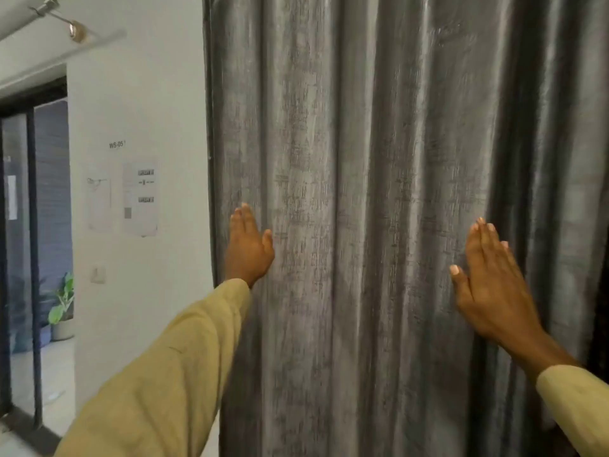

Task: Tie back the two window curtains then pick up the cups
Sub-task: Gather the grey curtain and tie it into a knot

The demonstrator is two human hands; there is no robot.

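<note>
A grey curtain [379, 192] hangs closed, filling the view beside a white wall [138, 94]. The left hand [249, 249] lies near its left edge, the right hand [491, 285] further right; each grip is released, fingers straight against the folds. Likely next: gathering the fabric for tying. No cups visible.

The grey curtain [379, 159] ran off the top, bottom and right edges — neither its top nor its hem showed — and covered whatever lay behind it. Both palms faced the fabric, so whether the left hand [248, 249] or right hand [487, 285] actually pressed it could not be told. The left sleeve [158, 374] and right sleeve [576, 400] were cut by the lower edge. Print on the wall papers [140, 197] was too blurred to read.
</note>
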